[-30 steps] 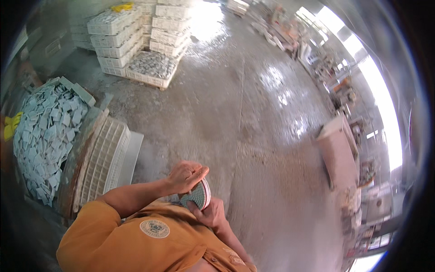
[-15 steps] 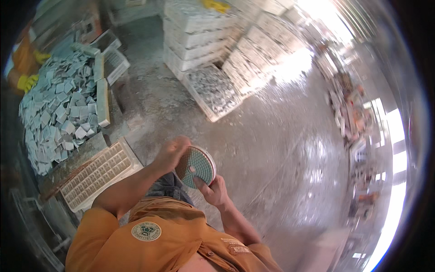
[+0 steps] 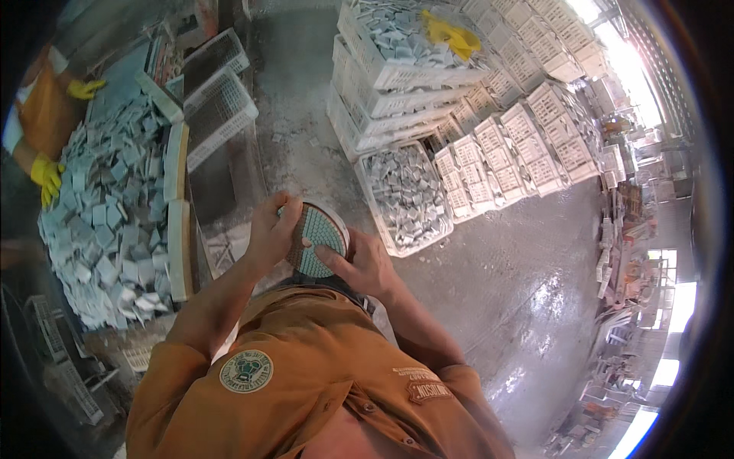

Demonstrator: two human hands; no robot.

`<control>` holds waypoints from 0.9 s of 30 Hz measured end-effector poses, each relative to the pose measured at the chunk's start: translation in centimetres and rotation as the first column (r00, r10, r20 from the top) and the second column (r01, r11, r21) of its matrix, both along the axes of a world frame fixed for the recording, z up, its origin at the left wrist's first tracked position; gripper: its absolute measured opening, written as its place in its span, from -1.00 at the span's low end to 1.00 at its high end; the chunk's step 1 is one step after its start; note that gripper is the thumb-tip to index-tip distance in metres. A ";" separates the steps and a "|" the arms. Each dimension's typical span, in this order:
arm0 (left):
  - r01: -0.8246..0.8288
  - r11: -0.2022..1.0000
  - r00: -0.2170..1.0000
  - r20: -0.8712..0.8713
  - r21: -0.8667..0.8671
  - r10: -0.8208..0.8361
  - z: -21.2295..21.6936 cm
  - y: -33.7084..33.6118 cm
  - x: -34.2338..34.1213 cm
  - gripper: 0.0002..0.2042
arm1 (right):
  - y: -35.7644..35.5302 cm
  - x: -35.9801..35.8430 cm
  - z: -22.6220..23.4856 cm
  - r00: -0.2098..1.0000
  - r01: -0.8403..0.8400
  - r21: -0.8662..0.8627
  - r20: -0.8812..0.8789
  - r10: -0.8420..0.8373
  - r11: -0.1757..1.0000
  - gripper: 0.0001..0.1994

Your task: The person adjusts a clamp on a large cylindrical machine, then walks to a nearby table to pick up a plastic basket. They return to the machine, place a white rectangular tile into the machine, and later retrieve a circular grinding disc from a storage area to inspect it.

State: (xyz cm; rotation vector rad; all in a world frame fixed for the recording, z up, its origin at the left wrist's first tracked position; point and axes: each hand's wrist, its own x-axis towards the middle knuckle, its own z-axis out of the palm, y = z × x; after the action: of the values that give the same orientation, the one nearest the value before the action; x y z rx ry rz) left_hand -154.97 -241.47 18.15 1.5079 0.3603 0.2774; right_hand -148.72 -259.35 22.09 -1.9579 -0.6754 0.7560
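Observation:
In front of my body I hold a round polishing pad [image 3: 317,243] with both hands. Its face is covered in small teal and brown segments around a central hole, and a pale rim shows along its far right side. My left hand [image 3: 271,231] is closed on the pad's left edge, with the thumb over the top. From the right, my right hand [image 3: 362,264] grips the opposite edge, its thumb lying across the face near the hole. The fingers behind the pad are hidden.
Left, grey tile pieces [image 3: 115,237] heap on a bench with pale edging [image 3: 178,245]; a co-worker's yellow-gloved hand [image 3: 47,180] rests beside them. White crates [image 3: 409,99] of pieces stand stacked ahead, a yellow cloth-like item [image 3: 453,34] on top. Grey floor [image 3: 505,283] looks wet.
The crates and the tile heap appear larger and lower in view as I have moved forward. My right thumb has shifted farther onto the pad's face; both hands still hold it.

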 end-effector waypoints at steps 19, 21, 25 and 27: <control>-0.141 0.907 0.977 0.092 -0.397 0.193 -2.4 23.7 27.1 -0.53 | 30.8 40.7 -4.2 0.846 -0.507 0.238 -0.046 0.531 0.829 -0.41; -0.231 0.932 0.970 0.001 -0.278 0.241 -3.2 27.6 29.6 -0.64 | 35.6 44.0 -3.6 0.859 -0.482 0.236 -0.064 0.509 0.844 -0.45; -0.261 0.959 0.947 -0.163 0.112 0.277 -2.8 35.1 39.6 -0.71 | 46.1 51.8 -6.8 0.947 -0.299 0.363 0.001 0.321 0.882 -0.57; -0.152 0.821 0.966 -0.092 0.550 0.241 -2.1 38.9 44.1 -0.67 | 50.2 54.4 -5.6 0.985 -0.169 0.399 0.053 0.162 0.901 -0.64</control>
State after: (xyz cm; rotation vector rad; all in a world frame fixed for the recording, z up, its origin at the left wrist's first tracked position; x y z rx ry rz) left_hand -110.83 -202.62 16.02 2.0632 0.6041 0.4524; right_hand -94.30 -209.17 16.50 -1.5449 -0.9391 0.6401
